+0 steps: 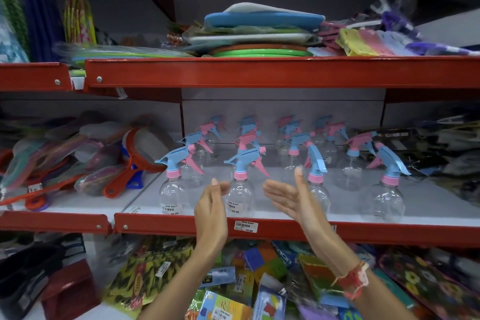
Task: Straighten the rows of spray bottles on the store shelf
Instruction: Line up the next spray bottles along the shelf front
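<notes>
clear round plastic spray bottle with blue trigger head and pink collar [240, 184], second from left in the near row, upright at the front of the white middle shelf [428, 205], long axis vertical, nozzle pointing left. directly between the two open palms and just beyond them. left hand [211, 205] just beside its left flank, fingers [220, 186] straight and together, holding nothing; contact not certain. right hand [285, 197] a little further off on the right, palm facing in, fingers loosely spread, empty too. left hand nearer. probably about to close in from both sides to square it up.

close on the right, a similar front-row bottle [318, 189] with trigger turned toward the viewer, right behind the right hand's thumb, easy to knock. more bottles in rows behind, heads pointing different ways. red shelf lip [363, 231] below the wrists.
</notes>
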A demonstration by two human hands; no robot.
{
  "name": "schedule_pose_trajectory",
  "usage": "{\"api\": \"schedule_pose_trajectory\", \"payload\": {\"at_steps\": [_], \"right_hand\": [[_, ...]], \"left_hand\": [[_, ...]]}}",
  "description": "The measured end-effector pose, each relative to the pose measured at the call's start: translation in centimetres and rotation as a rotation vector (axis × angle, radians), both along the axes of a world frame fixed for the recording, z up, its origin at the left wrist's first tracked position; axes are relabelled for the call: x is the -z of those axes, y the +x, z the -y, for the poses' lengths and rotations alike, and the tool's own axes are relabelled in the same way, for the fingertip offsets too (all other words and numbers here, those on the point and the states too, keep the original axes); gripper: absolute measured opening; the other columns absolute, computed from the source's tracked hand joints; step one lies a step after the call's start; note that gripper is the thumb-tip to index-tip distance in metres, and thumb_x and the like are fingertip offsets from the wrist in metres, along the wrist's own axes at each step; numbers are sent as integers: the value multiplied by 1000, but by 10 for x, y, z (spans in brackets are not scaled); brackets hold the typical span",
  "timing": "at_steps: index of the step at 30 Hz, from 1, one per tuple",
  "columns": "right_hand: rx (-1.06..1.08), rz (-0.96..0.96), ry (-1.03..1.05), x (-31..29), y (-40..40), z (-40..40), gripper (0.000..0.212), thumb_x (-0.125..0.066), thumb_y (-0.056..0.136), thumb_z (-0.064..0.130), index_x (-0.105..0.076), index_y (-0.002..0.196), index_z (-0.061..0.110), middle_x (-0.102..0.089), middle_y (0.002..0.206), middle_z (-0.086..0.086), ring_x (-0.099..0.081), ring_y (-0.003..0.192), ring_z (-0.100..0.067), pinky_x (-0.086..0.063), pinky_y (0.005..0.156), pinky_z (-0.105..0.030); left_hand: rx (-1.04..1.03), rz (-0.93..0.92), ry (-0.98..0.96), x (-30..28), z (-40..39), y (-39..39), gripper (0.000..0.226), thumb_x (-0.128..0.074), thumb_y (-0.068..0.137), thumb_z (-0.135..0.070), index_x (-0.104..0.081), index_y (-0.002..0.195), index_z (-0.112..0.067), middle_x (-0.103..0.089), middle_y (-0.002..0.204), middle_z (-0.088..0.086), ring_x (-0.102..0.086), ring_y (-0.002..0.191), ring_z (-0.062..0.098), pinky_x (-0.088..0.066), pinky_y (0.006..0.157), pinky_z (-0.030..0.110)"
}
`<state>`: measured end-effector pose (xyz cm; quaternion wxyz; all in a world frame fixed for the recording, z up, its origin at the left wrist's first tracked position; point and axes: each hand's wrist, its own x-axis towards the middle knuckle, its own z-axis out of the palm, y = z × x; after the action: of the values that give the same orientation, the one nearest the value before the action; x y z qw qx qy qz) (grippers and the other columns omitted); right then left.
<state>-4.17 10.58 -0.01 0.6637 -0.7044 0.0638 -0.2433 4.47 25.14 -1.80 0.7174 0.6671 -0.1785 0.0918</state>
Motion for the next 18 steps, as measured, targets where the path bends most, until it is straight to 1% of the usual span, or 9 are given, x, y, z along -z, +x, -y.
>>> {"api": "schedule_pose_trajectory", "payload": {"at_steps": [2,4,6,8,11,13,14,16,18], "right_hand": [[198,162,67,-2,-13,12,67,-29,95,54,-73,96,3,-77,92,-7,-74,84,-20,-58,76,-24],[409,322,131,-4,-23,30,63,-30,98,47,-71,82,1,-76,75,-10,-73,72,-24,-58,66,-24],[579,409,166,-3,-26,51,56,-30,100,42,-67,77,7,-73,71,-9,-70,75,-27,-58,70,-29],[654,387,193,0,-21,79,49,-31,101,38,-66,79,12,-71,78,-8,-68,86,-32,-55,82,-38],[449,155,241,5,1,112,53,-29,99,45,-64,108,6,-68,105,-11,-60,115,-33,-45,95,-35],[254,-30,306,6,12,122,69,-23,96,55,-48,134,3,-53,137,-14,-43,134,-28,-31,111,-39],[172,-103,320,6,14,124,77,-20,93,60,-38,142,3,-42,148,-13,-34,140,-26,-21,117,-40],[62,-204,295,6,16,125,91,-16,86,72,-24,150,6,-26,158,-9,-20,146,-21,-9,119,-44],[10,-262,267,6,15,124,103,-14,77,81,-18,151,10,-20,160,-5,-18,147,-17,-6,118,-46]], "left_hand": [[68,42,16,-3,6,-8,41,-34,97,-39,-69,90,-19,-73,95,-3,-67,94,9,-49,90,29],[188,46,62,-6,18,-17,40,-36,98,-34,-69,89,-14,-74,91,-1,-68,90,9,-50,85,23],[310,6,112,-7,33,-26,41,-36,98,-34,-70,90,-12,-74,94,0,-69,91,9,-50,88,25],[401,-59,194,-6,50,-35,45,-33,96,-43,-69,96,-16,-72,106,0,-66,100,9,-47,99,32],[449,-187,350,-9,70,-47,72,-21,86,-67,-57,126,-19,-54,139,2,-50,128,16,-31,113,38],[495,-304,376,-13,80,-55,96,-15,73,-81,-38,142,-18,-37,152,1,-35,139,18,-22,118,41],[530,-340,368,-16,84,-60,100,-12,71,-83,-29,147,-20,-29,156,0,-28,143,17,-18,119,42],[596,-358,353,-22,91,-71,95,-7,74,-81,-17,150,-24,-18,159,-1,-19,146,16,-12,121,43],[630,-365,347,-28,96,-79,90,-3,77,-77,-15,150,-24,-17,159,1,-18,146,17,-11,121,42]]}}
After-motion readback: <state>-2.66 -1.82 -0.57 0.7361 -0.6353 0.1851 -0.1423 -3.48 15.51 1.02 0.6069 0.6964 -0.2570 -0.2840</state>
